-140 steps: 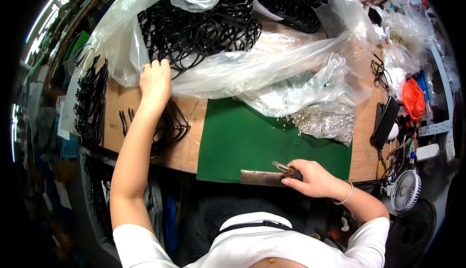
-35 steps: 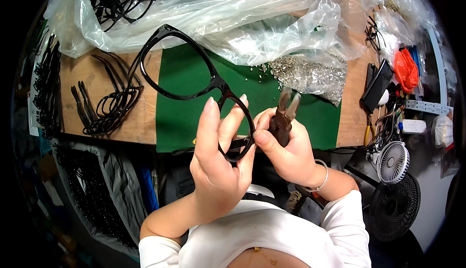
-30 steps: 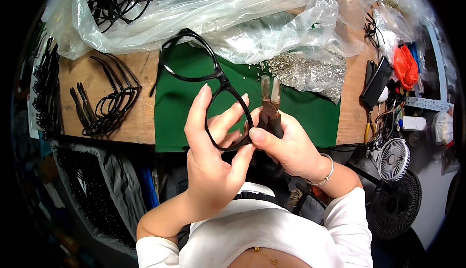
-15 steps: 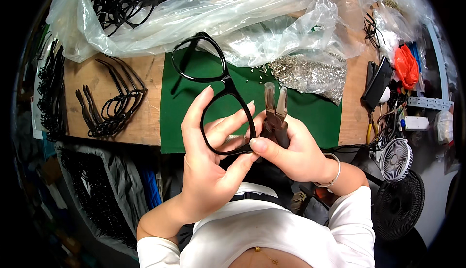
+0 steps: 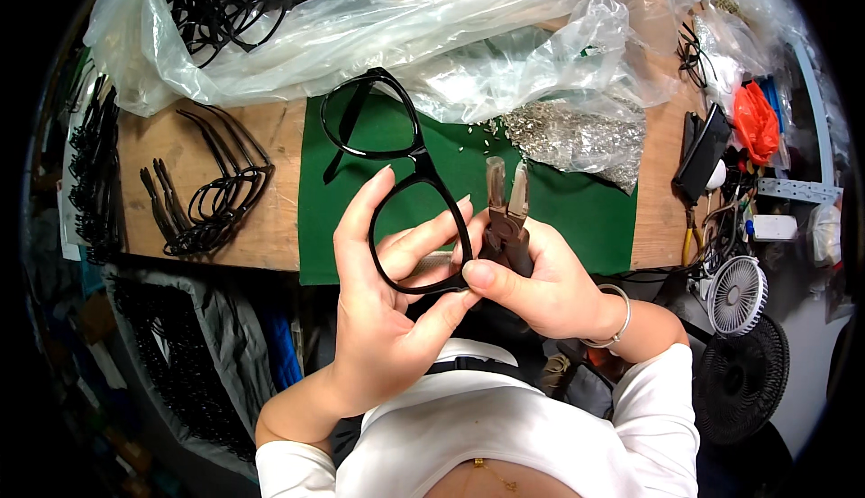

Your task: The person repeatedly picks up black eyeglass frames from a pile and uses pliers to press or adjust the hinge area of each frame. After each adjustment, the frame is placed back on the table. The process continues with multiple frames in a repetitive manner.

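A black eyeglass frame without visible lenses is held up over the green mat, tilted, with one temple arm reaching back on its far side. My left hand grips the rim nearest me, thumb at its lower edge and fingers behind and through the opening. In my right hand is a pair of pliers, jaws pointing away from me and slightly apart. The right thumb and fingertips also touch the frame's near corner. Whatever lies between the fingertips there is hidden.
Small metal pieces in a clear bag spill onto the mat. Several black frames lie at the left. A plastic bag of black frames fills the back. A phone, red bag and small fan sit at the right.
The eyeglass frame has tilted slightly, its far end coming a little nearer to me. The pliers have shifted slightly left and nearer. Both hands keep their grips.
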Motion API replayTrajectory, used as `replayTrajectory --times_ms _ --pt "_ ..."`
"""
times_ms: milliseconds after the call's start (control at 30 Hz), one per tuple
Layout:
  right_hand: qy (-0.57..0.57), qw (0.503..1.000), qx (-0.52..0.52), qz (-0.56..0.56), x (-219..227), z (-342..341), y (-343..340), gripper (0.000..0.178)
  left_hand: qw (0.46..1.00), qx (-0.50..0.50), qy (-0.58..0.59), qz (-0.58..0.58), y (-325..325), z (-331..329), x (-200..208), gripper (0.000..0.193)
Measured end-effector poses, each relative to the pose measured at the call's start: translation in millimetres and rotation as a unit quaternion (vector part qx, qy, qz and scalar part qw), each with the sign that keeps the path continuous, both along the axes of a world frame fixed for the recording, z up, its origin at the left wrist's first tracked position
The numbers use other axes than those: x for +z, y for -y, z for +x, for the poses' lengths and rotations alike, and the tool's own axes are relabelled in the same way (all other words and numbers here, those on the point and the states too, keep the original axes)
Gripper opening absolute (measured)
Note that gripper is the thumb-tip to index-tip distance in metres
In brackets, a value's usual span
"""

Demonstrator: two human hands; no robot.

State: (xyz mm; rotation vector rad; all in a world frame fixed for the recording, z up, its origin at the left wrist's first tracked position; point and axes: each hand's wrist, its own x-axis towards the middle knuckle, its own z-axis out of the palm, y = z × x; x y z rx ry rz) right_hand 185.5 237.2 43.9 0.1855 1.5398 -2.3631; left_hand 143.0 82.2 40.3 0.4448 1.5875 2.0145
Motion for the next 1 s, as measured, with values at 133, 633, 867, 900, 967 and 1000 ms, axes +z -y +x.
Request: replayTrajectory --times_ms 133,633,867,900,967,1000 --pt "0.026 0.999 0.012 -0.022 2.9 -2.2 -1.8 0.015 1.000 -0.003 0.005 -0.005 1.3 -1.7 3.6 0.084" --pt "0.010 0.999 -0.008 0.052 0.8 1.0 1.0 0.017 1.000 -0.011 -0.014 -0.023 1.3 0.7 -0.5 0.083" --pt "-0.001 0.999 -0.033 0.029 0.9 3.1 3.9 0.018 0.999 -0.013 -0.025 -0.035 0.2 2.3 -1.1 0.082" --pt "-0.005 0.999 -0.039 0.025 0.4 3.3 5.1 0.018 0.999 -0.014 -0.034 -0.039 0.6 2.6 -1.7 0.082" --pt "-0.006 0.999 -0.048 0.023 -1.4 4.6 7.7 0.019 0.999 -0.014 -0.029 -0.041 0.7 2.2 -2.2 0.081" --pt "-0.007 0.998 -0.053 0.023 -2.0 5.0 8.0 0.020 0.999 -0.014 -0.027 -0.042 0.6 2.1 -2.6 0.081"
